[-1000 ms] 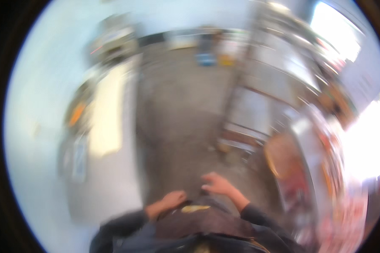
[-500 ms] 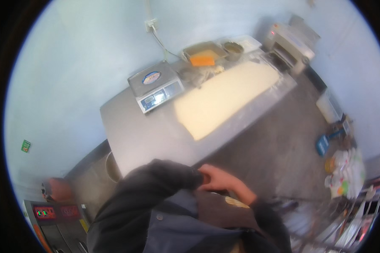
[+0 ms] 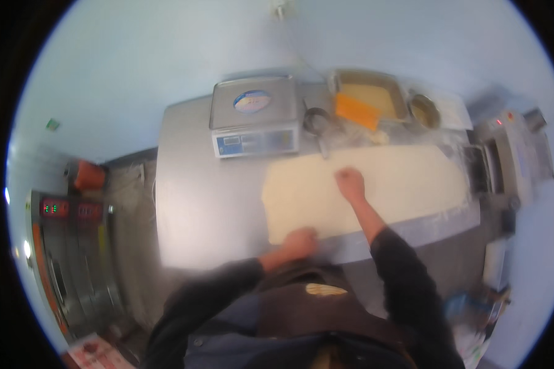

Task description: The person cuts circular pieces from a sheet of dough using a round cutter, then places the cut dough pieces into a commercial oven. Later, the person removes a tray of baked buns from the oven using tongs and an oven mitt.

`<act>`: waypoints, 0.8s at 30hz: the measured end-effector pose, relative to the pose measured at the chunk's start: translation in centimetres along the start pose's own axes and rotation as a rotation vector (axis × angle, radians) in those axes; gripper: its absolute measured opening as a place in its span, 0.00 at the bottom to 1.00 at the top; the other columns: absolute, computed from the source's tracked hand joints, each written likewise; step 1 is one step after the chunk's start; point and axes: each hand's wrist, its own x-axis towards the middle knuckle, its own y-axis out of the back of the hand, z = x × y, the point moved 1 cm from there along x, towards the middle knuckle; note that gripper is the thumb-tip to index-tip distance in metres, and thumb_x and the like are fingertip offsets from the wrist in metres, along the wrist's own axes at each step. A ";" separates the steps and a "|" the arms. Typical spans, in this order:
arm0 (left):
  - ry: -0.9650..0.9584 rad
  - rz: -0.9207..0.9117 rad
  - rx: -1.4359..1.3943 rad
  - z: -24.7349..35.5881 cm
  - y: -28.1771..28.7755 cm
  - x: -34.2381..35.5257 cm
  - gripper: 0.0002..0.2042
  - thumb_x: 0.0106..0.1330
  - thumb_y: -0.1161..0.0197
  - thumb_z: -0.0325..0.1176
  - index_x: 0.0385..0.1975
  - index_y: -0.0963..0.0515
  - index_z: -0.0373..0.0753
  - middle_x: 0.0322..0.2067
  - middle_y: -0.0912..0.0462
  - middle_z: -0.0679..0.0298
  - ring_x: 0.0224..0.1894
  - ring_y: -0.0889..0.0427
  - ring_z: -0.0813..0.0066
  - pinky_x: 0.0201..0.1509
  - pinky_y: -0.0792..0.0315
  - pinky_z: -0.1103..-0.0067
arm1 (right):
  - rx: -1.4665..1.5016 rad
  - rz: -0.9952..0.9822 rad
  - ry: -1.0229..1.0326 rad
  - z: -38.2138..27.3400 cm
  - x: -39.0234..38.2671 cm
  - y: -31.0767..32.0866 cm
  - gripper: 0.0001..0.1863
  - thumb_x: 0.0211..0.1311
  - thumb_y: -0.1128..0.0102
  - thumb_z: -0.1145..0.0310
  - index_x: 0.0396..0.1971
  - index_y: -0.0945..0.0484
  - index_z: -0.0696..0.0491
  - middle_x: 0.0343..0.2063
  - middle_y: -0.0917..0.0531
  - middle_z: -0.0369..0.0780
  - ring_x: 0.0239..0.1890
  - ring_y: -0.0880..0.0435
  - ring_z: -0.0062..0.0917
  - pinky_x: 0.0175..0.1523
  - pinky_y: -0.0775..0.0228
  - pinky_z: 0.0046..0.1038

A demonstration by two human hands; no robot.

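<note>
At one o'clock from the person point(image 3: 277, 317), dough point(image 3: 412, 178) is lying on the table point(image 3: 197, 190). Over it the right hand point(image 3: 349, 182) is holding fingers curled together; the left hand point(image 3: 300, 242) is blurring near its edge, fingers I cannot tell.

We saw one sheet of dough point(image 3: 397, 184), pale yellow and flat, with a smooth surface and slightly uneven edges. It was lying spread out, longer from left to right, upon the grey metal table point(image 3: 191, 184), covering much of its right part.
</note>
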 end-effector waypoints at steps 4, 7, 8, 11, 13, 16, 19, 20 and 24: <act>0.351 0.371 -0.187 -1.5 -0.8 -2.0 0.14 0.69 0.37 0.39 0.46 0.15 0.38 0.40 0.10 0.50 0.45 0.11 0.52 0.52 0.19 0.63 | -0.268 -0.217 -0.109 -3.6 10.9 -5.4 0.19 0.59 0.29 0.51 0.38 0.11 0.52 0.39 0.10 0.46 0.48 0.10 0.42 0.53 0.19 0.44; 0.505 0.508 -0.272 0.1 -3.1 -3.4 0.13 0.69 0.36 0.39 0.45 0.15 0.36 0.38 0.10 0.49 0.44 0.11 0.54 0.51 0.19 0.65 | -0.362 -0.306 -0.007 -1.9 15.2 -8.2 0.20 0.58 0.29 0.51 0.40 0.11 0.53 0.44 0.09 0.46 0.51 0.10 0.42 0.55 0.19 0.43; 0.559 0.547 -0.293 0.6 -4.2 -4.3 0.14 0.70 0.35 0.39 0.45 0.15 0.36 0.37 0.10 0.49 0.43 0.10 0.54 0.51 0.19 0.66 | -0.344 -0.392 0.016 -2.3 15.6 -9.0 0.21 0.58 0.29 0.51 0.41 0.11 0.53 0.46 0.10 0.46 0.52 0.11 0.42 0.55 0.19 0.43; 0.664 0.558 -0.317 2.7 -6.8 -4.7 0.14 0.69 0.35 0.38 0.45 0.15 0.34 0.37 0.10 0.50 0.42 0.10 0.55 0.50 0.20 0.67 | -0.270 -0.496 0.004 -1.4 17.1 -9.7 0.21 0.58 0.29 0.52 0.43 0.11 0.54 0.46 0.09 0.45 0.52 0.10 0.42 0.56 0.19 0.42; 0.652 0.598 -0.349 3.6 -7.8 -3.7 0.14 0.70 0.35 0.38 0.45 0.15 0.34 0.36 0.10 0.50 0.41 0.11 0.58 0.50 0.20 0.68 | -0.229 -0.520 0.046 0.5 18.4 -9.0 0.22 0.58 0.29 0.52 0.43 0.11 0.55 0.45 0.09 0.46 0.50 0.10 0.42 0.55 0.19 0.41; 0.615 0.673 -0.371 5.0 -7.1 -1.3 0.14 0.70 0.36 0.38 0.46 0.15 0.34 0.36 0.11 0.51 0.40 0.11 0.61 0.49 0.20 0.69 | -0.175 -0.593 0.218 2.2 19.2 -6.8 0.23 0.58 0.28 0.51 0.40 0.11 0.58 0.39 0.09 0.48 0.45 0.09 0.41 0.51 0.19 0.40; 0.606 0.687 -0.411 5.9 -6.9 -0.8 0.14 0.70 0.35 0.37 0.48 0.15 0.34 0.36 0.11 0.53 0.40 0.12 0.64 0.49 0.20 0.70 | -0.063 -0.751 0.245 2.2 16.2 -3.4 0.24 0.60 0.27 0.51 0.35 0.13 0.61 0.31 0.10 0.47 0.36 0.10 0.34 0.43 0.20 0.37; 0.605 0.685 -0.430 5.9 -6.9 -0.9 0.15 0.70 0.35 0.37 0.49 0.15 0.34 0.36 0.11 0.54 0.40 0.13 0.65 0.49 0.20 0.70 | 0.026 -0.813 0.178 2.2 14.4 -2.0 0.24 0.61 0.27 0.51 0.33 0.13 0.62 0.29 0.11 0.46 0.34 0.11 0.31 0.41 0.21 0.35; 0.486 0.699 -0.476 4.3 -5.6 -1.7 0.14 0.73 0.37 0.36 0.50 0.15 0.34 0.37 0.10 0.58 0.40 0.13 0.68 0.48 0.20 0.71 | 0.384 -1.120 0.004 2.0 6.1 6.4 0.16 0.69 0.31 0.59 0.42 0.14 0.59 0.29 0.12 0.37 0.31 0.17 0.20 0.36 0.27 0.26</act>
